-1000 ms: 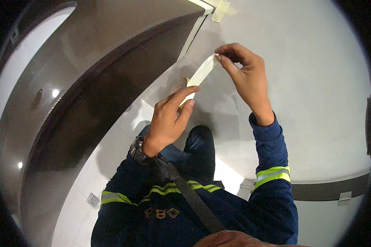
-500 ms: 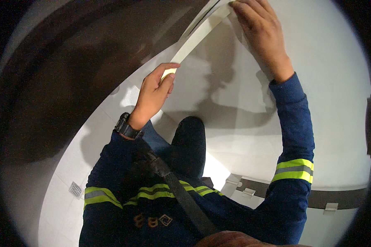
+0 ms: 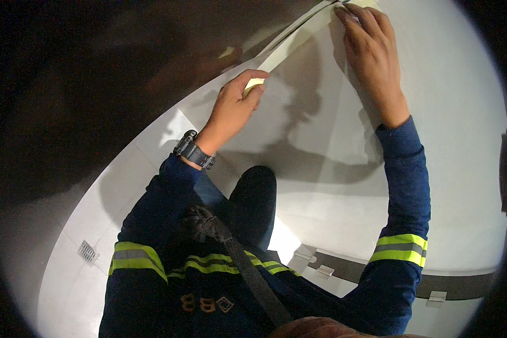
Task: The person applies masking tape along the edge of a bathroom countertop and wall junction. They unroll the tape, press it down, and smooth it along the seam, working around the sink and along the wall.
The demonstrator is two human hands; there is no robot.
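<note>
A cream strip of what looks like masking tape (image 3: 292,48) stretches diagonally between my hands, alongside the border of the white wall (image 3: 343,217) and a dark brown surface (image 3: 90,107). My left hand (image 3: 231,110) is closed on the strip's lower end, pinching it between thumb and fingers. At the top, my right hand (image 3: 376,62) has its fingers bent and bunched on the tape's upper part, against the wall. More pale tape shows beyond its knuckles. The exact contact of its fingertips is partly hidden.
A floor drain grate (image 3: 88,252) lies in the light tiled floor (image 3: 127,180) at the left. Behind me, lower right, runs a dark band (image 3: 459,287) with pale metal clips (image 3: 437,297). My bent knee (image 3: 256,194) is close to the wall, where shadows fall.
My left hand has moved up and to the right with the tape's lower end. My right hand has shifted slightly right and down, still at the upper part.
</note>
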